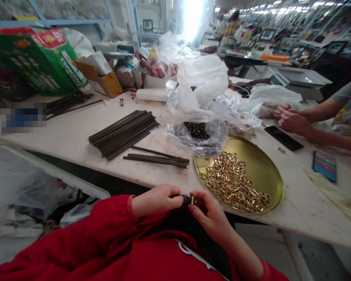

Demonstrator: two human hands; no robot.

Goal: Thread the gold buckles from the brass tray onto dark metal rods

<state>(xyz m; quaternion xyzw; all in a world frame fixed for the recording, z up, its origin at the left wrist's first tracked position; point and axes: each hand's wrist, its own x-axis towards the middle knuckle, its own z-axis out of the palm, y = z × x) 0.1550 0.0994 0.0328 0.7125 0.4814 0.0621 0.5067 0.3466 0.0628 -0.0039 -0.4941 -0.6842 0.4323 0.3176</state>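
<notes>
Close to my body, in front of the table edge, my left hand [166, 199] pinches a dark brown strap [186, 200] between thumb and fingers. My right hand [207, 208] grips the gold buckle [194, 200] at the end of that strap. Most of the strap's length is hidden. On the table beyond lie a few finished-looking straps with buckles [158, 160], and behind them a neat pile of flat dark straps [124, 132]. To the right, a round gold tray [276, 185] bears a heap of gold buckles [231, 183].
A clear plastic bag [175, 134] of small dark pieces stands behind the tray. Two phones [283, 138] lie at right, near another person's hands [292, 119]. A green box [43, 64] and an orange carton [105, 80] stand at back left. A plastic-lined bin [84, 183] is below left.
</notes>
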